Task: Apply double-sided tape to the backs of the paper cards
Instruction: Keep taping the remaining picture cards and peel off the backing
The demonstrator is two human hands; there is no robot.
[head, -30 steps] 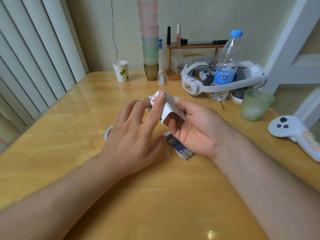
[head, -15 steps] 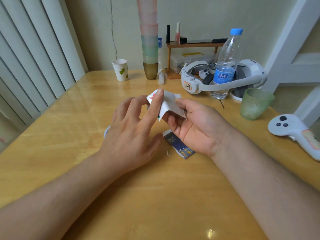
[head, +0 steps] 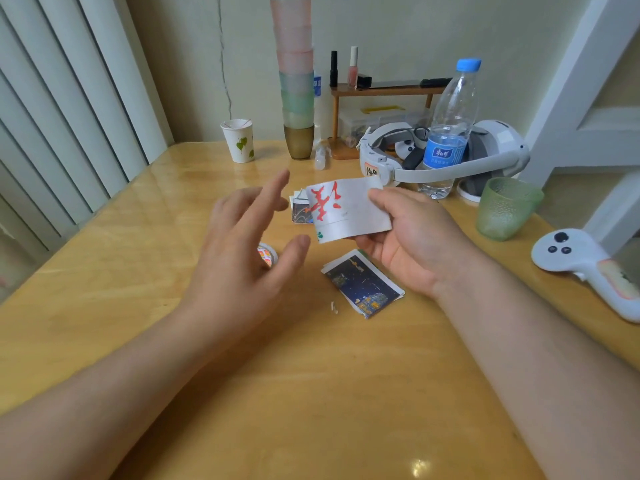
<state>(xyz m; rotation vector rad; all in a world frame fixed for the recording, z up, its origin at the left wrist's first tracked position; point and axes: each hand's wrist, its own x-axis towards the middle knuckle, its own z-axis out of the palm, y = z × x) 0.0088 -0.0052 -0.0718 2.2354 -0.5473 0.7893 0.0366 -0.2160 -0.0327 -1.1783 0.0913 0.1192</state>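
Note:
My right hand (head: 412, 240) pinches a white paper card (head: 349, 211) with red marks by its right edge, holding it above the table. A strip of tape runs across the card's lower part. My left hand (head: 242, 251) hovers just left of the card, fingers spread, touching nothing. Under that hand a roll of tape (head: 267, 254) lies on the table, partly hidden. A small stack of dark blue picture cards (head: 363, 284) lies below my right hand. Another few cards (head: 300, 207) lie behind the held card.
Along the back stand a paper cup (head: 239, 140), a tall stack of plastic cups (head: 296, 81), a small wooden shelf (head: 384, 90), a VR headset (head: 443, 161) and a water bottle (head: 450, 129). A green cup (head: 505, 209) and a white controller (head: 585, 268) sit at the right.
My left hand has lifted its finger off the card and drawn back to the left with fingers spread. The card has turned flat toward me, still in my right hand.

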